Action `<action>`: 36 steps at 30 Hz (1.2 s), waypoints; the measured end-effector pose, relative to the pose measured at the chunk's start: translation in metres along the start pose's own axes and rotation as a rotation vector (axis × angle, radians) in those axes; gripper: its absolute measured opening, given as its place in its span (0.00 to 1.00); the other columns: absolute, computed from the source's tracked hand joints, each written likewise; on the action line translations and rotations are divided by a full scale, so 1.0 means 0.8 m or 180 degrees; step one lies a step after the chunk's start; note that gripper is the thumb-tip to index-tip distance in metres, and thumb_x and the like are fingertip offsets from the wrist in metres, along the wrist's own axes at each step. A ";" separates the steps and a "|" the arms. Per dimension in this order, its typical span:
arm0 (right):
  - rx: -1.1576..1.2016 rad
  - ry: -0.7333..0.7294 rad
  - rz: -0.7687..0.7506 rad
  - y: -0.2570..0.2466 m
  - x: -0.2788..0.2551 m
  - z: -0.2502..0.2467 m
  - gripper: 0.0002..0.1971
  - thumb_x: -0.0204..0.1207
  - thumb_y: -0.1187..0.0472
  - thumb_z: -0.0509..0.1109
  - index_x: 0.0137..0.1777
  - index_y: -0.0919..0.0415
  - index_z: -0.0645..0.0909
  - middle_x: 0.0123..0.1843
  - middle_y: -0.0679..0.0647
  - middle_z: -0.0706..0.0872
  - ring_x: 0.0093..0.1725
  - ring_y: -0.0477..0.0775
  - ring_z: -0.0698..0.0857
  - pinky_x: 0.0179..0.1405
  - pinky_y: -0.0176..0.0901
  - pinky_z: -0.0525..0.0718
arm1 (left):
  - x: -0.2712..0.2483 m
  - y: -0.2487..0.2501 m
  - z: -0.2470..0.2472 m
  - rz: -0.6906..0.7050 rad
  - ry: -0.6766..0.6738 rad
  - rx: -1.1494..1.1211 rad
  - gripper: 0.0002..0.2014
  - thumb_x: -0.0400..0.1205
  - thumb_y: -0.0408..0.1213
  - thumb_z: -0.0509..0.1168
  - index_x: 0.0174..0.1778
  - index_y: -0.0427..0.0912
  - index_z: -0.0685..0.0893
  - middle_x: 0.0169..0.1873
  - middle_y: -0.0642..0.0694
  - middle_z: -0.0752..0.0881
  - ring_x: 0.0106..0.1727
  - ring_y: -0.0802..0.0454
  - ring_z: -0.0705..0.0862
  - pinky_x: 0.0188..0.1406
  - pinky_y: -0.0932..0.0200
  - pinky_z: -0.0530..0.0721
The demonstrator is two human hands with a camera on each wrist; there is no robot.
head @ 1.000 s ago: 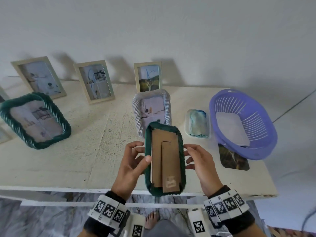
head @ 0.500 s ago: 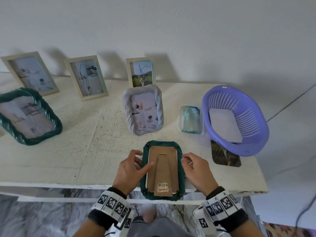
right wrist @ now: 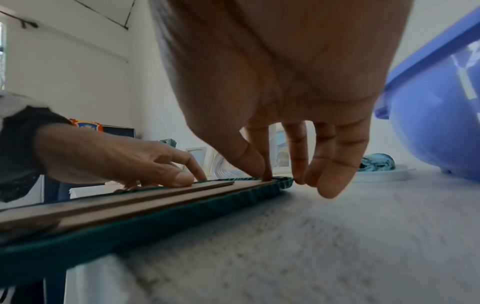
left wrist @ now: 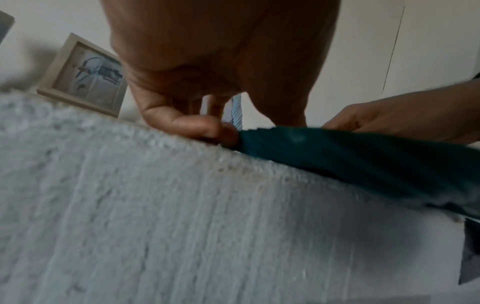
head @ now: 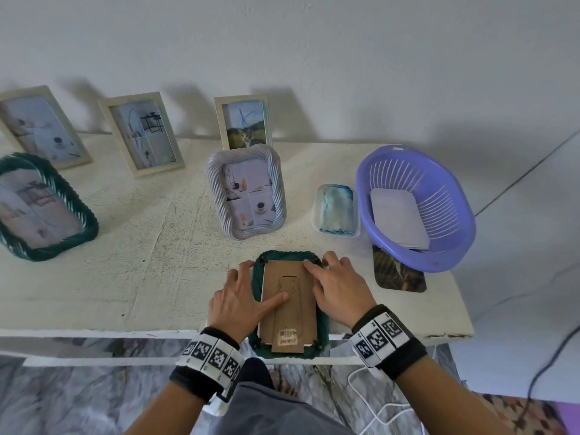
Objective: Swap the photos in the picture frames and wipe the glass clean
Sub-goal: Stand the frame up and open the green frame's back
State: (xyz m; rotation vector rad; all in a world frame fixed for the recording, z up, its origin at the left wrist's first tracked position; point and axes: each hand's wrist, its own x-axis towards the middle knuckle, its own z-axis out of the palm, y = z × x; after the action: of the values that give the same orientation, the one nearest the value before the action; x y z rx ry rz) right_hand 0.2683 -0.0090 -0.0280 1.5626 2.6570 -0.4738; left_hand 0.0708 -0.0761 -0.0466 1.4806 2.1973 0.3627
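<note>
green frame (head: pixel 290 304): face down on the table (head: pixel 125 277) at the 6 o'clock edge of the head view, its near end hanging past the table edge; brown backing board (head: pixel 287 306) up, folded stand flat on it, barcode sticker near the bottom.
left hand (head: pixel 238 301): at the frame's 9 o'clock side, fingers mostly straight; thumb laid flat on the backing board, fingertips along the frame's rim. it presses, nothing is gripped.
right hand (head: pixel 340 288): at the frame's 3 o'clock side, fingers gently bent; the right wrist view shows fingertips (right wrist: pixel 266 176) down on the board near the far corner, the outer fingers off the frame's edge above the table. it touches, it does not clasp.
grey frame (head: pixel 248 196): upright at 12 o'clock from the green frame, apart from it.
second green frame (head: pixel 40 208): propped at 9 o'clock, well apart.
beige frames: three along the wall, at 10 o'clock (head: pixel 40 127), 11 o'clock (head: pixel 144 133) and 12 o'clock (head: pixel 244 124); the last shows a cat photo.
cloth (head: pixel 335 210): blue-green, folded in a clear tray, at 1 o'clock.
basket (head: pixel 452 246): purple, at 2 o'clock, white sheets (head: pixel 398 221) inside.
loose photo (head: pixel 398 274): dark print lying flat at 3 o'clock, its far end under the basket.
</note>
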 end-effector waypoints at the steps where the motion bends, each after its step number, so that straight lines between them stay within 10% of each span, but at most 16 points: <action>1: -0.0069 0.0008 -0.0041 0.001 0.000 -0.001 0.25 0.83 0.56 0.57 0.80 0.50 0.67 0.66 0.56 0.72 0.59 0.59 0.74 0.43 0.48 0.82 | 0.000 0.000 0.000 -0.0013 0.0003 0.0021 0.45 0.66 0.76 0.67 0.72 0.53 0.66 0.59 0.48 0.79 0.57 0.41 0.85 0.52 0.48 0.80; 12: -0.0315 0.0169 -0.0327 0.019 -0.006 0.003 0.28 0.77 0.53 0.49 0.66 0.63 0.82 0.54 0.56 0.82 0.43 0.60 0.78 0.31 0.55 0.83 | -0.002 0.002 0.005 -0.0030 -0.0031 0.0098 0.48 0.68 0.76 0.65 0.79 0.56 0.59 0.68 0.47 0.77 0.61 0.36 0.84 0.55 0.46 0.80; 18: -0.0289 -0.0015 -0.0198 -0.002 -0.024 0.007 0.30 0.79 0.41 0.46 0.76 0.52 0.72 0.64 0.60 0.78 0.55 0.63 0.77 0.45 0.55 0.82 | -0.002 0.005 0.002 0.0283 -0.0169 0.0380 0.43 0.72 0.77 0.57 0.83 0.72 0.52 0.51 0.51 0.71 0.52 0.43 0.85 0.48 0.51 0.80; 28: -0.0523 0.0064 -0.0042 -0.012 -0.028 0.008 0.27 0.77 0.38 0.54 0.67 0.49 0.83 0.58 0.61 0.83 0.51 0.62 0.81 0.42 0.55 0.81 | 0.004 -0.012 0.015 0.0897 0.0287 0.0939 0.48 0.73 0.79 0.39 0.81 0.52 0.71 0.54 0.48 0.78 0.51 0.49 0.79 0.34 0.55 0.80; 36: -0.0229 -0.0048 -0.0176 0.002 -0.032 0.012 0.29 0.80 0.40 0.45 0.79 0.46 0.68 0.74 0.61 0.70 0.64 0.64 0.72 0.57 0.58 0.80 | 0.005 -0.039 0.015 0.1218 0.0257 0.0568 0.50 0.72 0.82 0.47 0.85 0.53 0.63 0.72 0.46 0.70 0.68 0.46 0.70 0.65 0.46 0.73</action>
State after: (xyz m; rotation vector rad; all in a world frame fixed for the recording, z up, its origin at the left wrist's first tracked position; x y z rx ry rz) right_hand 0.2809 -0.0328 -0.0331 1.4638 2.6802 -0.3857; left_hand 0.0512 -0.0849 -0.0722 2.0240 2.0426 0.3609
